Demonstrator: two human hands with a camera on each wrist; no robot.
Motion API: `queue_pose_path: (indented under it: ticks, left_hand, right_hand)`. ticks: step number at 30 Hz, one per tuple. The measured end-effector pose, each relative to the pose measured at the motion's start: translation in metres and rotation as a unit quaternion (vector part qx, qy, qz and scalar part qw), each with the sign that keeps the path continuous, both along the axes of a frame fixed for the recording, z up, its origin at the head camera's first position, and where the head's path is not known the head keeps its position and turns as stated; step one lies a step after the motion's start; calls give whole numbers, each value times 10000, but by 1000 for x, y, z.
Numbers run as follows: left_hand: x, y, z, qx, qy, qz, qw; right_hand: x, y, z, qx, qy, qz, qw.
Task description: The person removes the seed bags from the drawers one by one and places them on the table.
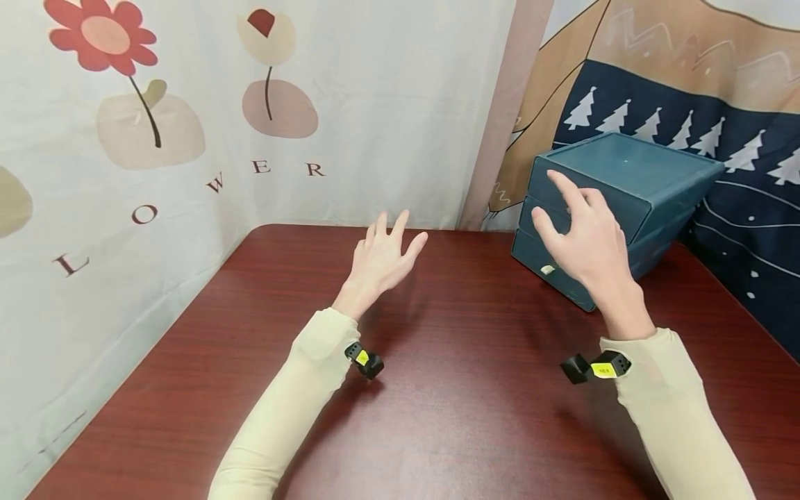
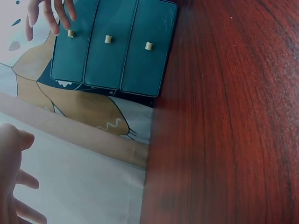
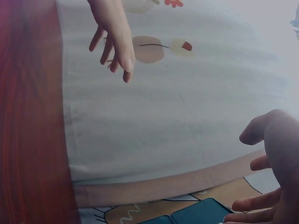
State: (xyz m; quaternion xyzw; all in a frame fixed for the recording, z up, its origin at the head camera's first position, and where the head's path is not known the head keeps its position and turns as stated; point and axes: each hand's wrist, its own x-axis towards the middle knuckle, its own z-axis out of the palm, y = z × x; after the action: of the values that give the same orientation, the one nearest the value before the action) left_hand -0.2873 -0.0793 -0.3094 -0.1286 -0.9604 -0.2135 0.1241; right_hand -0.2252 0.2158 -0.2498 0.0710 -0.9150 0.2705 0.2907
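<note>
Can see a blue-green drawer box (image 1: 628, 163) standing at the far right part of the desk (image 1: 437, 417), close to the right hand (image 1: 585, 239) and well apart from the left hand (image 1: 382, 258), to the right of it. Has three drawers (image 2: 110, 65), one above another, each with a small pale knob (image 2: 108, 39). Holds the right hand raised just before the box, hiding part of its front in the head view, with thumb and forefinger clearly apart and carrying nothing. In the left wrist view, shows the fingertips (image 2: 56, 31) near the top knob, but cannot tell if touching it. Holds the left hand above the desk, with fingers spread wide, also carrying nothing. Wears pale sleeves (image 1: 300, 396), with a small black device (image 1: 369, 364) at each wrist. Behind the desk, can see a flower-print white cloth (image 1: 400, 139); behind the box, a tree-print dark cloth (image 1: 759, 215).
</note>
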Motion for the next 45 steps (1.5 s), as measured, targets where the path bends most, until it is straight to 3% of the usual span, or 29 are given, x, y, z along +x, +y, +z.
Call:
queue_pose_path:
  ticks: [13,23,38,45]
  left_hand:
    - [-3,6,1,104,222,-62,9997]
    - [-4,11,4,229,398,-96,9989]
    - [-9,19,10,393,470,-197,9979]
    - [-12,27,19,419,603,-237,9970]
  right_hand:
    - [6,11,10,-301,592,-169,9977]
    - [7,22,17,-474,1067,-582,9915]
    - [6,45,20,-737,975,-1290,9841]
    - [5,53,18,-890,789,-1452,9822]
